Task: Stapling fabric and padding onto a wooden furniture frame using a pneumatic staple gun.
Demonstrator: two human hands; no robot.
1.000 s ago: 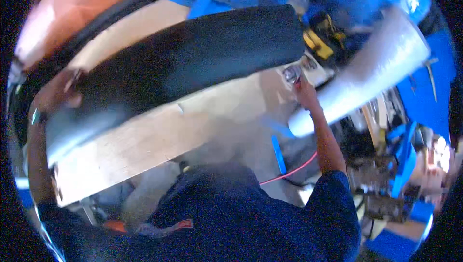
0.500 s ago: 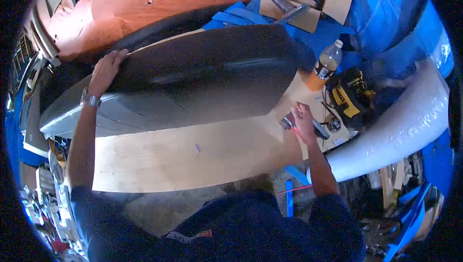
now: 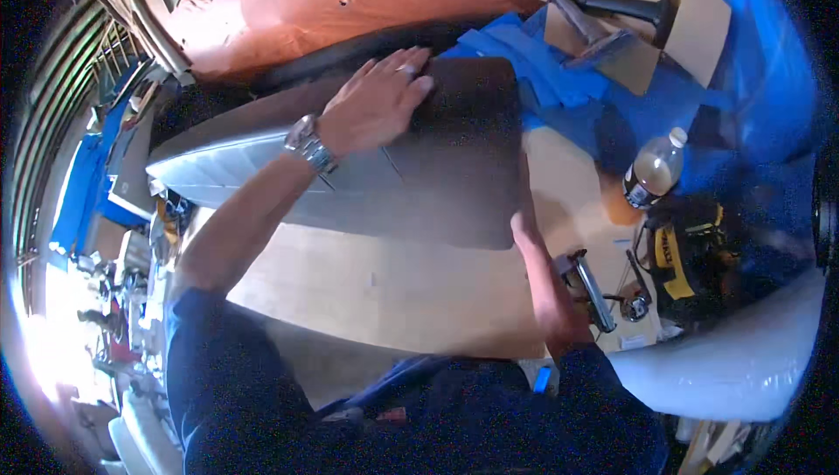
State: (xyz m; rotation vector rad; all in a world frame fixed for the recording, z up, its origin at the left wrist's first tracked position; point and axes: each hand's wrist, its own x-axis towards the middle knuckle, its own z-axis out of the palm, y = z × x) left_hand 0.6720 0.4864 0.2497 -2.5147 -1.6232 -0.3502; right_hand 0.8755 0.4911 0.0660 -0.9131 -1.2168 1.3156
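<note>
A dark padded panel [image 3: 454, 169] with a long curved outline lies on a pale wooden board [image 3: 384, 291]. My left hand [image 3: 376, 104], with a metal watch at the wrist, rests on its upper side, fingers stretched out. My right hand [image 3: 524, 228] is at the right end of the panel, its fingers mostly hidden behind that edge. Beside the right forearm, a silver staple gun [image 3: 594, 293] lies on the board, with a small round metal thing [image 3: 635, 307] close to it.
A bottle [image 3: 655, 169] with orange drink stands right of the panel, near a black and yellow tool bag [image 3: 690, 252]. An open cardboard box [image 3: 699, 34] holding dark tools sits on blue sheeting [image 3: 559, 82] at the back. A white plastic-wrapped roll [image 3: 725, 379] lies at right.
My left hand has slid rightward along the panel's top. My right hand has left the staple gun area and moved to the panel's right end. The view has shifted.
</note>
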